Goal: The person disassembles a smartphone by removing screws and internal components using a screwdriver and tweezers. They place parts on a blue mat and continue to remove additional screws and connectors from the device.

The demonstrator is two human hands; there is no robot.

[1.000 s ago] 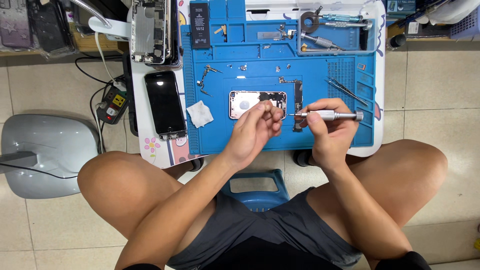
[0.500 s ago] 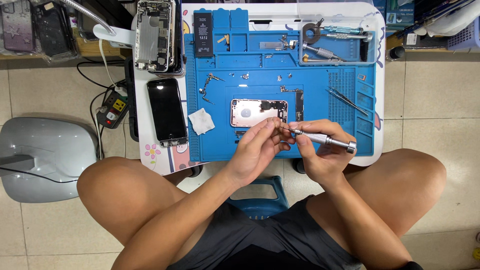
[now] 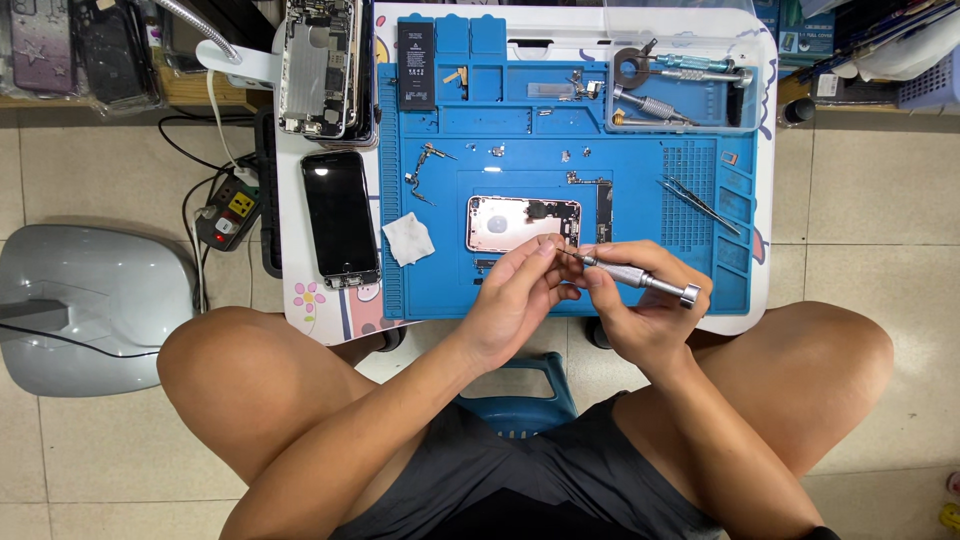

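We look down at 2 hands over a blue ribbed mat [image 3: 440, 290] on a small white table [image 3: 290, 300]. Our right hand [image 3: 645, 310] grips a slim metal screwdriver [image 3: 630, 275], its long axis running right to left, tip toward our left hand [image 3: 515, 300]. Left fingertips [image 3: 545, 248] are pinched narrow at that tip; we cannot tell what they hold. Just beyond, near the mat's front edge, lies an open phone shell [image 3: 520, 222], glossy metal. A black phone [image 3: 340, 215] lies at the table's left edge.
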